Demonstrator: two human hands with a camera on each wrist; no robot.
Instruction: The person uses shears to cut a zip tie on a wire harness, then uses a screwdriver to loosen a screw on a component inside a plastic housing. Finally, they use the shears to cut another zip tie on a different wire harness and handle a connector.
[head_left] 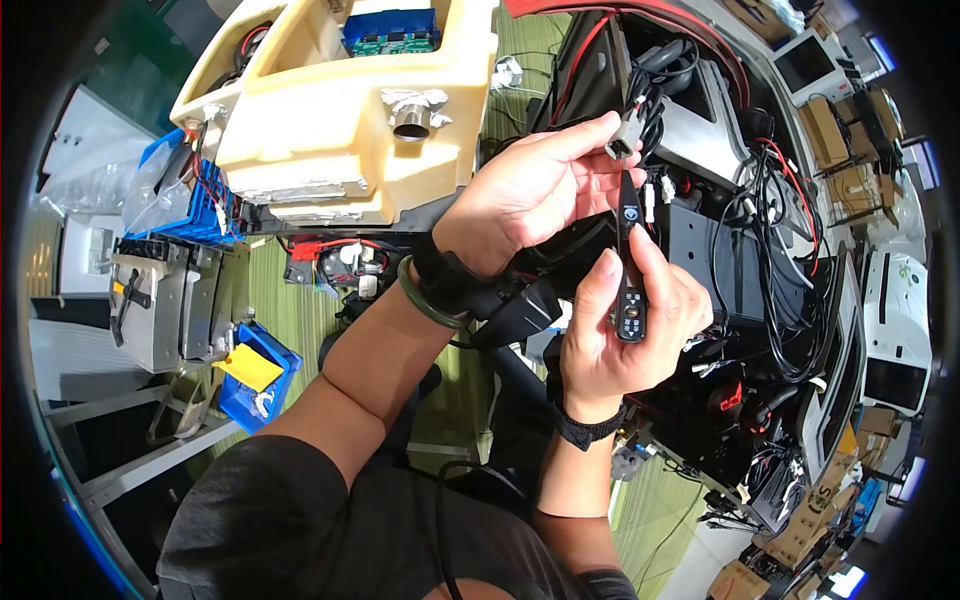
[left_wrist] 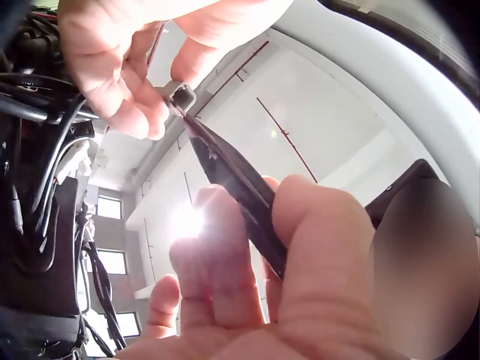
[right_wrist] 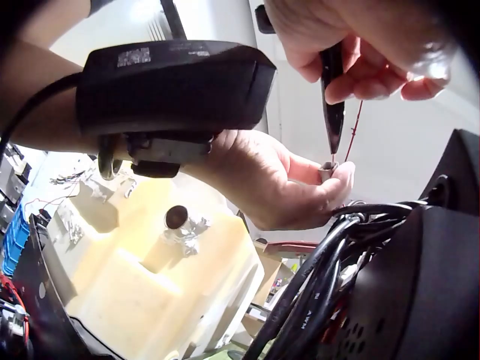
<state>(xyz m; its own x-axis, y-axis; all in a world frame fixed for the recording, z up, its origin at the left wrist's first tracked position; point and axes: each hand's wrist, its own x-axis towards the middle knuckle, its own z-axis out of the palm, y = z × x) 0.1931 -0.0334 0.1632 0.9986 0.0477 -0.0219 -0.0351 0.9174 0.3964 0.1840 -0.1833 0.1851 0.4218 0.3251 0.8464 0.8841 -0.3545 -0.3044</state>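
In the head view my left hand point(head_left: 530, 195) pinches a small grey connector point(head_left: 622, 143) between thumb and fingers. My right hand point(head_left: 640, 335) grips a slim black pen-like tool point(head_left: 631, 265) with buttons, its narrow tip at the connector's end. The left wrist view shows the connector point(left_wrist: 182, 97) with a squarish opening facing the tip of the tool point(left_wrist: 232, 174). Seen from the right wrist, the tool point(right_wrist: 333, 101) points down to the connector point(right_wrist: 327, 172) in my left hand point(right_wrist: 262, 180). Whether the tip is inside cannot be told.
A cream foam-like housing point(head_left: 300, 135) with a metal pipe point(head_left: 411, 123) stands at the upper left. Black cable bundles point(head_left: 765, 270) and a black perforated panel point(head_left: 690, 250) lie to the right. A blue bin point(head_left: 285, 385) sits at the lower left.
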